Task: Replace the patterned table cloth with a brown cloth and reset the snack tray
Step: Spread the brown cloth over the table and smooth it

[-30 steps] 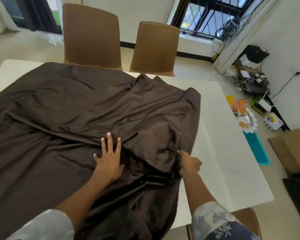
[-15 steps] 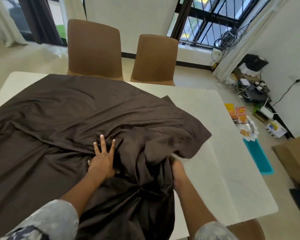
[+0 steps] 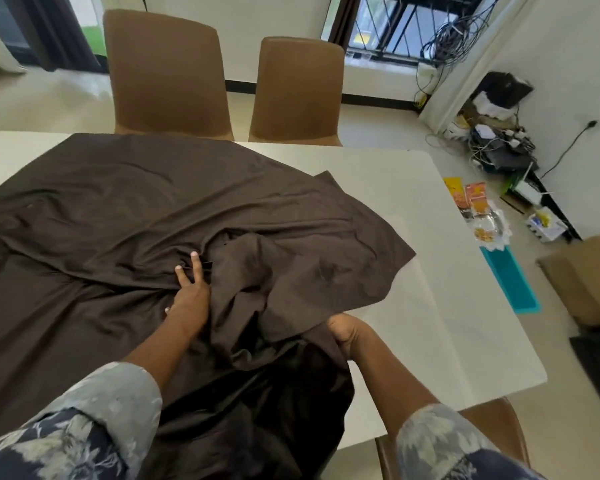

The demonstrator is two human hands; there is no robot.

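A dark brown cloth (image 3: 125, 209) lies rumpled over the left and middle of the white table (image 3: 430, 306). One corner reaches out to the right, and the near part hangs over the table's front edge. My left hand (image 3: 189, 289) presses on the cloth near its middle with straight fingers, some of them hidden under a fold. At the near right edge of the cloth, my right hand (image 3: 343, 332) grips it with fingers curled under the fabric. The snack tray (image 3: 492, 226) sits on the floor to the right of the table, with snack packets (image 3: 471, 199) beside it.
Two brown chairs (image 3: 167, 74) stand at the table's far side and another (image 3: 492, 431) at the near right corner. On the floor to the right are a teal mat (image 3: 510, 282), a cardboard box (image 3: 586, 278) and a tangle of cables and power strips (image 3: 492, 140).
My right hand has pulled the cloth's right edge, and a corner now spreads further right over the bare table. A fold has come over my left hand's fingers.
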